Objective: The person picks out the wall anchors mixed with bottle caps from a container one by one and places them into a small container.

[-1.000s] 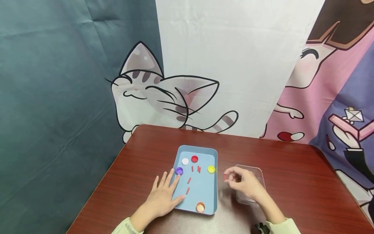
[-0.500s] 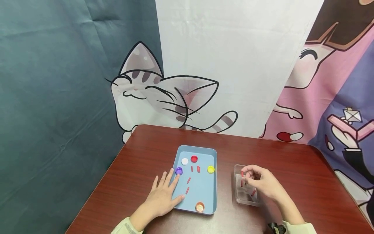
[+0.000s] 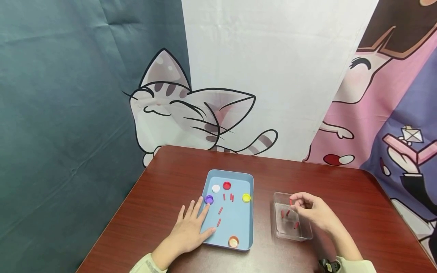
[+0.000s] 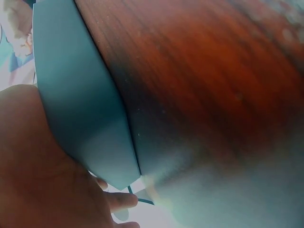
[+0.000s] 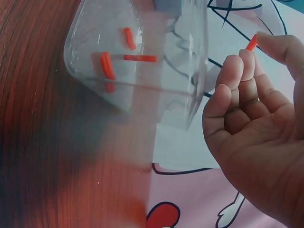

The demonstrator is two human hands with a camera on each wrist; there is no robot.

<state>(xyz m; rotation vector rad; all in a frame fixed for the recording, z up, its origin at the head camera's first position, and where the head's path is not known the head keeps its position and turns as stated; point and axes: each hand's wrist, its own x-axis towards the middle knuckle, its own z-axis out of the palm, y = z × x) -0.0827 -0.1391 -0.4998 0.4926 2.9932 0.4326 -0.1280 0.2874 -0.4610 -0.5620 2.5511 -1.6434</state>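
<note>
My right hand [image 3: 312, 210] pinches a small red stick [image 5: 251, 44] between thumb and forefinger, above the right side of a clear plastic box [image 3: 282, 232]. Inside that box lie three more red sticks, as the right wrist view also shows. With fingers spread, my left hand [image 3: 187, 232] rests across the left rim of a light blue tray [image 3: 239, 222]. Its forefinger reaches close to a purple cap [image 3: 209, 199]. Several red sticks [image 3: 220, 210] lie scattered on the tray floor. The left wrist view catches mostly the tray's outer wall [image 4: 80, 80].
Around the tray floor sit a white cap [image 3: 216, 188], a red cap [image 3: 227, 185], a yellow cap [image 3: 246, 198] and, at the near end, a small orange-brown cup [image 3: 233, 242]. Everything stands on a dark red wooden table [image 3: 181, 167], backed by a printed cloth [image 3: 290, 76].
My right hand has moved right, from between tray and box to over the box, still pinching a red stick. More of the box's inside now shows. The left hand has stayed put.
</note>
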